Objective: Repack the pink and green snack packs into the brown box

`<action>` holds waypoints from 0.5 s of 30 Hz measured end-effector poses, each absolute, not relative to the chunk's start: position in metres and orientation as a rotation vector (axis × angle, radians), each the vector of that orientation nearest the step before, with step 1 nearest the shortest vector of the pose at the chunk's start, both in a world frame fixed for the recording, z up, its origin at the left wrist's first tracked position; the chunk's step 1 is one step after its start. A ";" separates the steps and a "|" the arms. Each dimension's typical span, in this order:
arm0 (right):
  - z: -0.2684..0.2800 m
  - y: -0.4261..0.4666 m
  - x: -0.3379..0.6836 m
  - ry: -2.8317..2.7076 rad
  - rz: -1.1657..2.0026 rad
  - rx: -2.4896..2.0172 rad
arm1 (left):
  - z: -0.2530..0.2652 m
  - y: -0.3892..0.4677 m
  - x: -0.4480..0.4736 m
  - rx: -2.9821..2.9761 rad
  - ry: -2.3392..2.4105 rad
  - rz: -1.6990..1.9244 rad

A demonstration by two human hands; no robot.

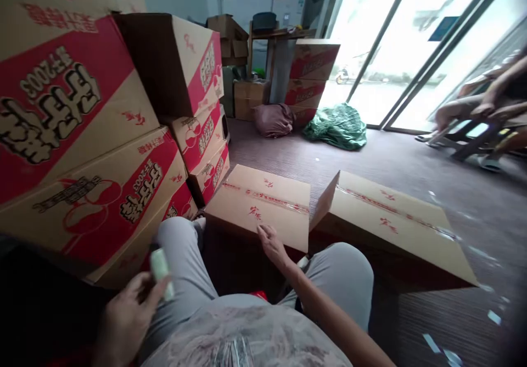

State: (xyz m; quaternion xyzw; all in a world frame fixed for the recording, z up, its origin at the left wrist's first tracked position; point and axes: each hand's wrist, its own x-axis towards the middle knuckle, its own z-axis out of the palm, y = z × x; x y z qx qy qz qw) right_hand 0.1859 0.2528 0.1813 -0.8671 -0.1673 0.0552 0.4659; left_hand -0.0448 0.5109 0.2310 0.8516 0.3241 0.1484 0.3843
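My left hand (129, 309), low on the left beside my left leg, is closed on a small pale green, oblong object (161, 271). It is blurred, so I cannot make out its kind. My right hand (272, 243) is at the front edge of a cardboard box (230, 205) standing before my knees. Its fingers are loosely bent and appear to touch the box; nothing shows between them. Printed tape runs across the top of this box. Just to the right lies a second taped box (407, 216), with an end flap (327, 199) sticking up.
Stacked red-and-tan cartons (82, 131) rise close on my left, one open carton (164, 65) lying on its side. Farther back are a green sack (340, 125), a brown sack (274, 120) and more cartons (313, 76). A seated person (481, 109) is at the right. Scraps (432, 343) litter the floor.
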 end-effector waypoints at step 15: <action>0.190 0.177 0.265 0.188 0.053 -1.780 | 0.231 0.398 0.201 2.062 -0.038 -0.164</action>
